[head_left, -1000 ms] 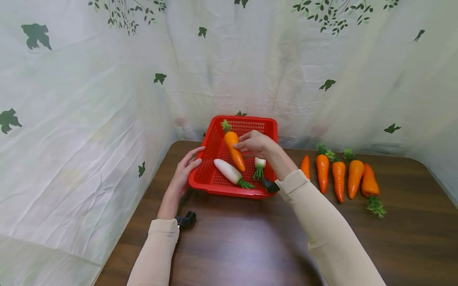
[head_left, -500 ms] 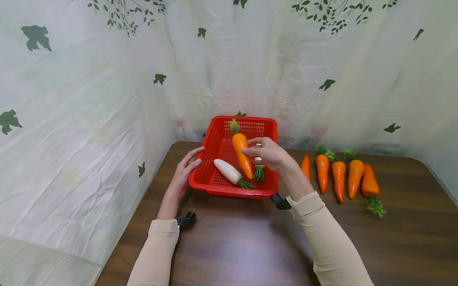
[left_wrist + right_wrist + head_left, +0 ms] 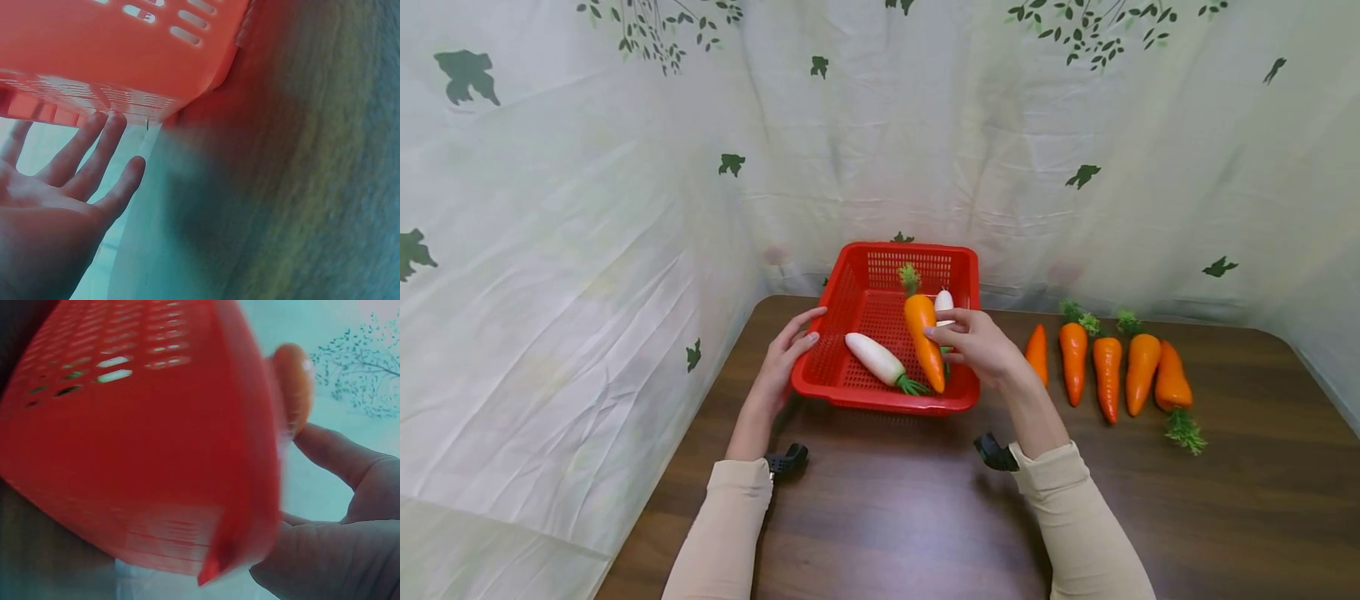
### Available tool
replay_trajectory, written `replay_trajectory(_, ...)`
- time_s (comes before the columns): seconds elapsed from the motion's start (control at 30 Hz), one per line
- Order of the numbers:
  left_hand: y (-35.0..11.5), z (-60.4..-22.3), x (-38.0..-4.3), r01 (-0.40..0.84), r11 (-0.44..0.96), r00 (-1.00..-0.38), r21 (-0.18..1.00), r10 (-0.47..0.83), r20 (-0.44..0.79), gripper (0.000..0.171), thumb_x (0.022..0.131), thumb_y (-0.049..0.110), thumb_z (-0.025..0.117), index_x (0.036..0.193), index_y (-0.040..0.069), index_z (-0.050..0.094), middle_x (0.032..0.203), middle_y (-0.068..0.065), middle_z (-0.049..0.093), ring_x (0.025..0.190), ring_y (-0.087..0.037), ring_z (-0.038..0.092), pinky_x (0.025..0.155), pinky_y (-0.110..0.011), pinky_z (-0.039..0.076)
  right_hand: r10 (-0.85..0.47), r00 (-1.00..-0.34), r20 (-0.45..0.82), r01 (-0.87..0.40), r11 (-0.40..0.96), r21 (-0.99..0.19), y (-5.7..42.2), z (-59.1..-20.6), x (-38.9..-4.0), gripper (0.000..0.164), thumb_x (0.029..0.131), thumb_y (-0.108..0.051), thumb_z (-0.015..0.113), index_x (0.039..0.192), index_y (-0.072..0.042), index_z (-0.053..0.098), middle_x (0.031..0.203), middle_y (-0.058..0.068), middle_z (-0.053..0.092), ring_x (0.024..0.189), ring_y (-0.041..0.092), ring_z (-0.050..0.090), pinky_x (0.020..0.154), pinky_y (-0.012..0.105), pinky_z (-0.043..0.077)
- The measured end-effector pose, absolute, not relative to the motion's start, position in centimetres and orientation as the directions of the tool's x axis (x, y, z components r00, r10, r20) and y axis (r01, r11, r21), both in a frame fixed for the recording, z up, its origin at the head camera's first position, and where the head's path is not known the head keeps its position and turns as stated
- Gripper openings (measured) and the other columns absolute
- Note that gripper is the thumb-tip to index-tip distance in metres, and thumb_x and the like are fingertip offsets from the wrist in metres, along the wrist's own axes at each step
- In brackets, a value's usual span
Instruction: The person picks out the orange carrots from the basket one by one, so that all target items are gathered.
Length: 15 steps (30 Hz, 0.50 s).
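My right hand pinches an orange toy carrot between thumb and fingers, over the right part of a red plastic basket. Its leafy top points away from me and its tip slants toward me. Below it lies a white radish with green leaves. Another white radish is partly hidden by the carrot and the right hand. My left hand rests against the basket's left rim. In the left wrist view, its fingers are fairly straight at the basket's wall. The right wrist view shows the carrot above the rim.
Several toy carrots lie in a row right of the basket, including a middle carrot and one with leaves toward me. All stand on a brown wooden table. A leaf-printed curtain encloses the back and left.
My right hand has moved the carrot rightward and toward me within the basket, uncovering part of the radish on the right. My left hand has stayed at the rim.
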<state>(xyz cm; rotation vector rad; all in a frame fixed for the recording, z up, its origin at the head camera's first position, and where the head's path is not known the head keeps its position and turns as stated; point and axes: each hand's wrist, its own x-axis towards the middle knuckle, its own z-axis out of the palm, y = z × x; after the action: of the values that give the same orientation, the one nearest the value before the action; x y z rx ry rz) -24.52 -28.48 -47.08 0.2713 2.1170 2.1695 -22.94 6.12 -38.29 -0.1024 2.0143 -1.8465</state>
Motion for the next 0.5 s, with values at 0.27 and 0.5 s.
replay_trajectory(0.27,-28.3,-47.4,-24.7,0.063,-0.023,-0.979,0.998,0.190,0.066,0.051,0.109,0.031,0.057,0.158,0.027,0.046,0.157,-0.018,0.050,0.132,-0.041,0.056,0.095,-0.033,0.061,-0.290,-0.935,-0.202,0.193,0.060,-0.979,6.9,-38.7,-22.3,0.055,0.104,-0.025,0.067,0.149,0.001,0.049,0.140,0.020,0.061,0.116,0.027,0.066,0.105,0.043,0.058)
replay_trajectory(0.5,-28.3,-47.3,-24.8,0.057,-0.025,-0.979,0.998,0.196,0.061,0.052,0.109,0.030,0.057,0.159,0.028,0.045,0.158,-0.014,0.050,0.134,-0.041,0.055,0.097,-0.034,0.061,-0.259,-0.953,-0.159,0.155,0.034,-0.987,8.6,-38.9,-21.9,0.057,0.105,-0.023,0.066,0.152,0.001,0.047,0.139,0.022,0.061,0.107,0.020,0.068,0.088,0.026,0.062)
